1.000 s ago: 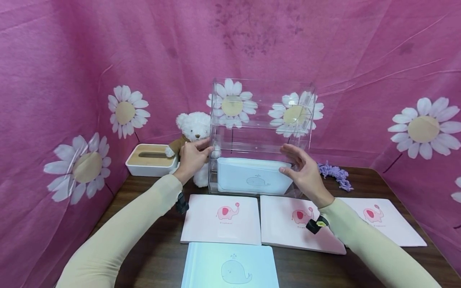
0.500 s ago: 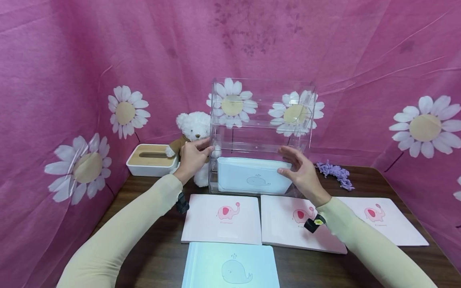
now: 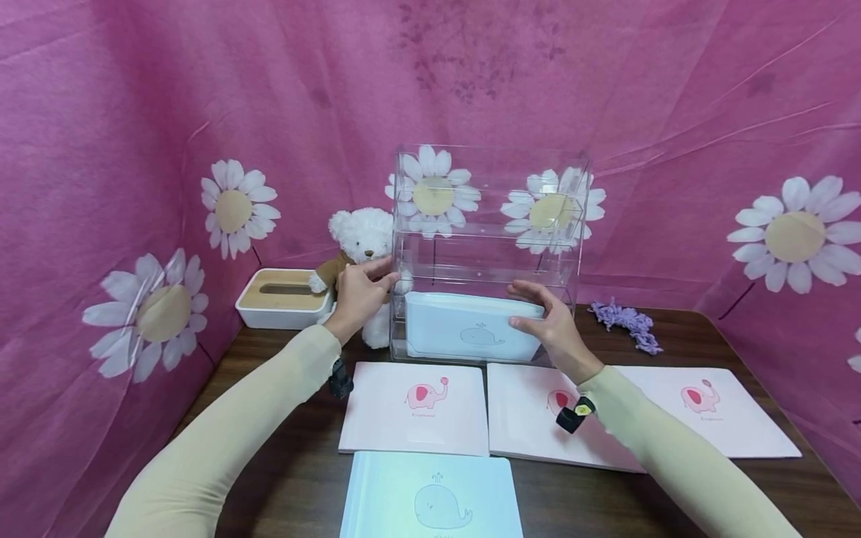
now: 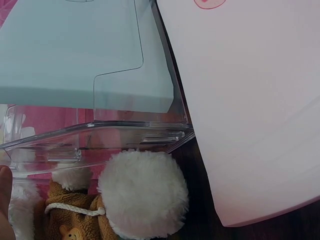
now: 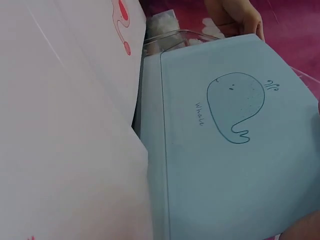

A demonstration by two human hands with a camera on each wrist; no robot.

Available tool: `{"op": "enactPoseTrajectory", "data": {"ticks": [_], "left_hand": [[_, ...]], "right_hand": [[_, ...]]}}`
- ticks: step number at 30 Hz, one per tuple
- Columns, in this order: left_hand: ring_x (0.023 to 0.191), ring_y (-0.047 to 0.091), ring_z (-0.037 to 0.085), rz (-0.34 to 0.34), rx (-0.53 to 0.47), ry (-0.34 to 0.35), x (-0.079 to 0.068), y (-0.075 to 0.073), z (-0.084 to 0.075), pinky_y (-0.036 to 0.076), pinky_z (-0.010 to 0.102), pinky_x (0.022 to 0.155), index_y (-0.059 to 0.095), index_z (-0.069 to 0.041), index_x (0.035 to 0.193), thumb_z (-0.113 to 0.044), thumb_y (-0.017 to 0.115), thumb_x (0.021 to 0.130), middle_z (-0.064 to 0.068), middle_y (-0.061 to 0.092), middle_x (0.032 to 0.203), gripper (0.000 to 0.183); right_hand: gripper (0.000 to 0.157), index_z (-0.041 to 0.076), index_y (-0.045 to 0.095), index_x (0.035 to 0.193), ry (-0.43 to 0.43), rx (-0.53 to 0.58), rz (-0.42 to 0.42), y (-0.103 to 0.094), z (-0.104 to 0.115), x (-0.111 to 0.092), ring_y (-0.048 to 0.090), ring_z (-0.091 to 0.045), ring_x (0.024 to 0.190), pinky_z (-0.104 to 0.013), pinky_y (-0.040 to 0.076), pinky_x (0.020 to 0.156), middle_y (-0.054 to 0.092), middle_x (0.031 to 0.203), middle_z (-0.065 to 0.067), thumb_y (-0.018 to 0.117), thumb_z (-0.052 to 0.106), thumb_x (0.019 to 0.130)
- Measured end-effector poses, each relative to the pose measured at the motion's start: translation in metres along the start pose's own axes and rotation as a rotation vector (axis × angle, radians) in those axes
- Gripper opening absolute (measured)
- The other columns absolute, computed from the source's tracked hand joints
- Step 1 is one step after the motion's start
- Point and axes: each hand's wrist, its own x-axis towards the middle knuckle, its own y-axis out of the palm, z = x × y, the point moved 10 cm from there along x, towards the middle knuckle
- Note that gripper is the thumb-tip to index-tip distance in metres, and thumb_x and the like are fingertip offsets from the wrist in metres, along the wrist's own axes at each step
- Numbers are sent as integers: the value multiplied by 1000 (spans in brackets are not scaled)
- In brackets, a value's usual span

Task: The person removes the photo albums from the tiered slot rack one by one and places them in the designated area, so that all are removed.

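A clear acrylic rack (image 3: pixel 487 233) stands upright at the back middle of the table. In its lowest tier leans a light-blue book (image 3: pixel 437 329) with a whale drawn on the cover. My right hand (image 3: pixel 554 325) pinches the book's top right corner, thumb on the cover and fingers over the top edge. My left hand (image 3: pixel 359 295) holds the rack's left side, thumb toward the front. The right wrist view shows the cover of the light-blue book (image 5: pixel 195 190) up close, lettered "Whale". Only a bit of a finger (image 4: pixel 4 192) enters the left wrist view.
Pink elephant books (image 3: pixel 383 411) lie in a row before the rack. A second blue whale book (image 3: pixel 383 508) lies nearest me. Left of the rack sit a white teddy bear (image 3: pixel 363 228) and a wood-topped tissue box (image 3: pixel 279 317). Purple yarn (image 3: pixel 628 325) lies at right.
My right hand has shifted a little left and slightly down along the whale book's right end. My left hand stays at the rack's side.
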Motion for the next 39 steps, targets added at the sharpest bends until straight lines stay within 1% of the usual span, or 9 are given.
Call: {"op": "enactPoseTrajectory", "data": {"ticks": [3, 8, 15, 18, 22, 26, 29, 34, 39], "left_hand": [[107, 73, 18, -2, 3, 5, 0, 0, -1, 60, 36, 83, 70, -24, 131, -26, 78, 90, 5, 74, 125, 41], [104, 73, 18, 0, -3, 1, 0, 0, 0, 59, 32, 79, 71, -25, 131, -25, 78, 90, 5, 73, 126, 41], [102, 73, 16, 8, -6, -1, -1, 1, 2, 58, 26, 74, 70, -25, 132, -27, 77, 92, 4, 73, 127, 41], [98, 74, 16, 9, -5, 0, -1, 2, 2, 56, 24, 71, 69, -25, 132, -27, 77, 92, 4, 72, 129, 41], [90, 73, 15, 10, -7, 1, 0, 2, 2, 54, 22, 65, 69, -25, 132, -26, 76, 92, 4, 71, 130, 41], [87, 72, 14, 12, -8, -4, 0, 1, 3, 51, 21, 62, 69, -26, 132, -27, 76, 92, 3, 70, 132, 41], [92, 73, 16, 8, -6, -6, 0, 0, 3, 52, 21, 64, 69, -25, 132, -26, 77, 92, 3, 71, 132, 41], [102, 73, 17, 3, -7, -2, 1, 0, 2, 52, 20, 68, 70, -24, 132, -26, 77, 91, 4, 72, 129, 41], [99, 74, 17, 13, -17, -13, 0, 1, 1, 53, 20, 65, 69, -24, 133, -26, 77, 92, 4, 72, 130, 41]], "right_hand": [[67, 3, 42, 151, 1, 28, 2, 1, -3, 2, 48, -5, 133, -14, 51, 94, 50, 150, -20, 72, 7, 92], [62, 5, 47, 147, 21, 40, -3, 2, -7, 5, 52, -6, 126, -14, 51, 93, 56, 144, -12, 73, 5, 91], [53, 4, 56, 139, 52, -25, -31, 2, -9, 9, 57, -4, 118, -14, 53, 88, 60, 141, -17, 75, 5, 89], [52, 5, 57, 138, 72, -41, -39, 2, -11, 10, 59, -5, 114, -15, 54, 86, 60, 141, -17, 75, 6, 90], [53, 4, 56, 140, 91, -31, -43, 2, -14, 11, 62, -5, 109, -17, 56, 84, 61, 140, -15, 76, 9, 91], [53, 2, 57, 139, 117, 19, -59, 3, -17, 14, 70, -5, 97, -21, 59, 80, 70, 123, 0, 77, 9, 89], [51, 3, 60, 136, 164, 33, -77, 5, -23, 13, 74, -6, 90, -24, 60, 78, 73, 109, 11, 78, 11, 89], [47, 4, 66, 131, 224, -6, -117, 3, -32, 11, 75, -6, 87, -25, 61, 78, 77, 102, 8, 80, 16, 88], [46, 2, 65, 130, 210, 20, -122, 3, -30, 10, 76, -8, 89, -26, 61, 80, 77, 103, 8, 79, 15, 89]]}}
